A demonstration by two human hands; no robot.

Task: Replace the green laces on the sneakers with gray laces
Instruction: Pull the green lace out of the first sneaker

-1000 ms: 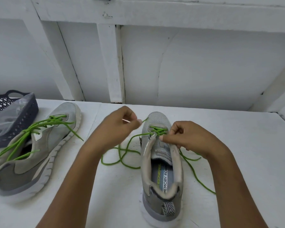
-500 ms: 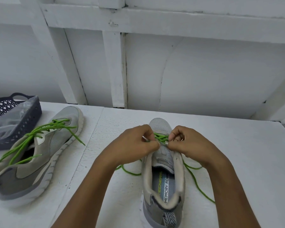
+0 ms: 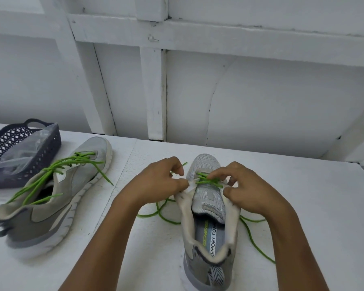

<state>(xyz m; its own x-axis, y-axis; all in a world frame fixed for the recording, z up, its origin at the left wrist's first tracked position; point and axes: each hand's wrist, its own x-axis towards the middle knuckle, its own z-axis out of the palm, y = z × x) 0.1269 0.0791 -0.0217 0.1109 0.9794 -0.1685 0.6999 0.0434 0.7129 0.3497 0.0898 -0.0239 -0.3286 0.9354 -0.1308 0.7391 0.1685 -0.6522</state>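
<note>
From the head view, a near sneaker (image 3: 208,199), gray with a pale lining, stands on the white surface (image 3: 303,206) in front of the person, heel toward the camera and toe toward the white boarded wall (image 3: 261,101). Its tongue lies flat and the printed insole shows inside the opening.

A green lace (image 3: 208,180) is threaded only through the eyelets nearest the toe, where a few strands cross. The rest of it trails loose on the surface on both sides of the shoe, looping out to the left and running back past the heel on the right.

The left hand (image 3: 158,182) is at the left side of the upper. Its fingers (image 3: 178,168) are curled, and thumb and forefinger pinch the eyelet edge just beside the crossings. A green lace tip pokes out beyond the knuckles.

The right hand (image 3: 248,191) holds the right eyelet edge, thumb pressed on the flap, fingers bent, forefinger tip resting on the crossed strands. The two hands spread the opening apart.

Well to the left, a second sneaker (image 3: 51,208) lies tilted onto its side, toe pointing away. Its own lace (image 3: 57,171), also green, is loosened, and long strands hang across the shoe.

Behind that shoe sits a dark perforated basket (image 3: 0,141) with a crumpled clear plastic bag (image 3: 27,150) in it. What the bag contains cannot be made out.
</note>
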